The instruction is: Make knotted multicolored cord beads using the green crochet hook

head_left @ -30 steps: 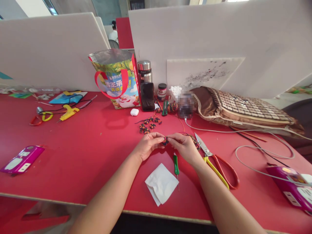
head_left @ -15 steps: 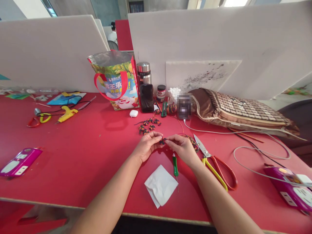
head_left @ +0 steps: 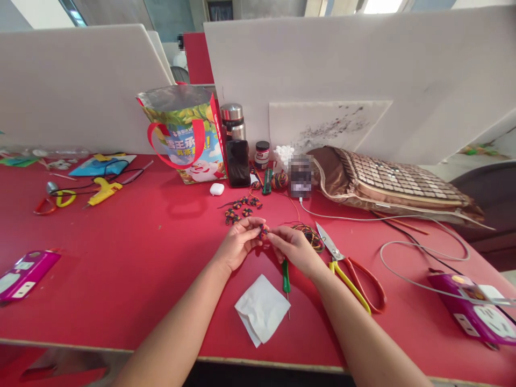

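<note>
My left hand pinches a small knotted piece of multicoloured cord, dark with red and orange, between thumb and forefinger. From the other side my right hand closes its fingertips on the piece's right edge. Just beyond lie several similar cord knots on the red table. A loose coil of cord rests right behind my right hand. Under that hand a green-handled tool with a thin metal shaft points towards me; its far end is hidden. A folded white napkin lies nearer the table edge.
Large scissors with red and yellow handles lie at right. Behind stand a colourful bag, a phone, a steel flask and a jar. Purple power strips and a white cable occupy the right; a yellow glue gun lies left.
The whole view has shifted slightly, so things appear a little further left. Between my fingers the cord piece has turned and shows more red and orange. Both hands remain together on it.
</note>
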### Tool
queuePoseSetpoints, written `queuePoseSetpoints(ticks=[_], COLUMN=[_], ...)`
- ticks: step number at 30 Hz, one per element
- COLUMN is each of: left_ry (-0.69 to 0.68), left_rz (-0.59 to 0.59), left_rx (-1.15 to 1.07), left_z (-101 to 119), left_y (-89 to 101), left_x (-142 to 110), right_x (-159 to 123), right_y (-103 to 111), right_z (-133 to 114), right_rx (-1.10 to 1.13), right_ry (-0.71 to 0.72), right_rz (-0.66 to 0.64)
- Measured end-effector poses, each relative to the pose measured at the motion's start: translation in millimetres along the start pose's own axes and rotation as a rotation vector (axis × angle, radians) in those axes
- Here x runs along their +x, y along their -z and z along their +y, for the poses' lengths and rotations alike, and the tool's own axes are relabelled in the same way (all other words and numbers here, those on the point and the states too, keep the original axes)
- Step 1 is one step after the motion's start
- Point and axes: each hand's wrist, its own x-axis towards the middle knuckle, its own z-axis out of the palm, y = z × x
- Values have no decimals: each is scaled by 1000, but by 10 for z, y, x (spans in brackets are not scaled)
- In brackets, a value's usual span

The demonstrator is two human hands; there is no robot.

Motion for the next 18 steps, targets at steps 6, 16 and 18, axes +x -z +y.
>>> queuePoseSetpoints(ticks=[6,16,18], left_ry=[21,51,56], left_rz=[-27,-115,-91], left_rx=[32,119,96], left_z=[3,-59,-46], left_y=[-58,-94,-84], left_x=[-30,-59,-48], right_x=[3,-12,-11], right_y=[2,26,25], right_z=[-1,-44,-54], right_rx=[13,65,60], right_ry=[32,33,35], right_rz=[113,163,181])
